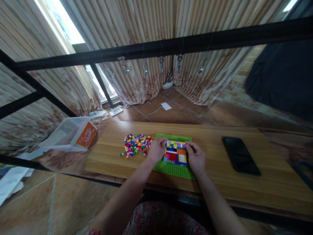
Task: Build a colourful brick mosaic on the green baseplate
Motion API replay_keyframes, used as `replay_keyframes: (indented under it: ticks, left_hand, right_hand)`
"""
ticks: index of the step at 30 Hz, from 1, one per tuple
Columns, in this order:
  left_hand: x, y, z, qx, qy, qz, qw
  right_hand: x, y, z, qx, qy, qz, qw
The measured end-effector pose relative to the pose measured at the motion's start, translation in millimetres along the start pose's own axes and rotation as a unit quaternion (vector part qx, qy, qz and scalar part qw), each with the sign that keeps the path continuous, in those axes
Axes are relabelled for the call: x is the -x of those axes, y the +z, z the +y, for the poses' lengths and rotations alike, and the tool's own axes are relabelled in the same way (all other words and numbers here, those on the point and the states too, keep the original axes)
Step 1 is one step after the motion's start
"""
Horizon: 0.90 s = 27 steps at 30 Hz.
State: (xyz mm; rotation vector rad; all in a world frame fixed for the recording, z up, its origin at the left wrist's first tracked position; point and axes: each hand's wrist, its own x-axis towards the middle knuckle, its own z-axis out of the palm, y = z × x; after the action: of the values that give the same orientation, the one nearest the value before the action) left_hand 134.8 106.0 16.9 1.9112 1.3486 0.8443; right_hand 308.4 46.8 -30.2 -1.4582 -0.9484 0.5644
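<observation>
A multicoloured panel of toy building bricks (174,153) lies over the green studded baseplate (174,169). It has red, white, yellow, orange, blue and purple bricks in it. My left hand (157,150) is closed at the panel's upper left edge, thumb and fingers pinched there. On the opposite side, my right hand (197,158) pinches the upper right edge with bent fingers. Whether the panel is pressed onto the baseplate or slightly raised, I cannot tell. Left of my left hand is a heap of loose small bricks (137,144) in many colours.
The wooden tabletop (110,163) carries a black phone (241,155) on the right. At the left stands a clear plastic box (70,130) with an orange label. A black metal bar (146,49) crosses in front of striped curtains (151,19). Papers lie on the tiled floor.
</observation>
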Motion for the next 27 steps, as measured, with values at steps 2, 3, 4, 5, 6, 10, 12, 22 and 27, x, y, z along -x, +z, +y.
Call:
replay_keyframes:
  ticks: [2, 3, 4, 5, 6, 10, 12, 22, 27]
  left_hand:
    - [2.0, 1.6, 1.3, -0.007, 0.002, 0.012, 1.0]
    - [3.1, 2.4, 2.1, -0.013, 0.003, 0.016, 1.0]
    - [4.0, 3.2, 3.0, -0.021, 0.005, 0.018, 1.0]
    - [4.8, 3.7, 4.0, -0.029, 0.008, 0.018, 0.999]
    - [5.4, 3.8, 5.1, -0.035, 0.01, 0.018, 0.999]
    - [8.0, -3.8, 9.2, -0.036, 0.017, 0.031, 0.999]
    - [11.6, -15.1, 8.6, -0.026, 0.02, 0.054, 0.998]
    - [70.9, -74.5, -41.3, -0.086, -0.052, 0.105, 0.989]
    - [83.1, -68.6, -38.0, -0.217, -0.087, 0.074, 0.969]
  right_hand:
    - [0.0, 0.1, 0.7, 0.001, 0.003, -0.001, 1.0]
    - [0.0, 0.1, 1.0, 0.002, 0.005, -0.002, 1.0]
    - [0.0, 0.1, 1.3, 0.002, 0.006, -0.002, 1.0]
    - [0.0, 0.1, 1.3, 0.002, 0.006, -0.003, 1.0]
    - [-0.1, 0.0, 1.2, 0.001, 0.003, -0.004, 1.0]
    - [-0.3, -0.6, -1.1, 0.008, -0.008, -0.007, 1.0]
    - [-0.3, -1.3, -1.8, 0.013, -0.002, -0.009, 1.0]
    - [1.5, -1.6, -2.3, 0.021, 0.004, 0.003, 1.0]
    - [0.4, -1.6, 0.0, 0.015, 0.008, 0.002, 1.0]
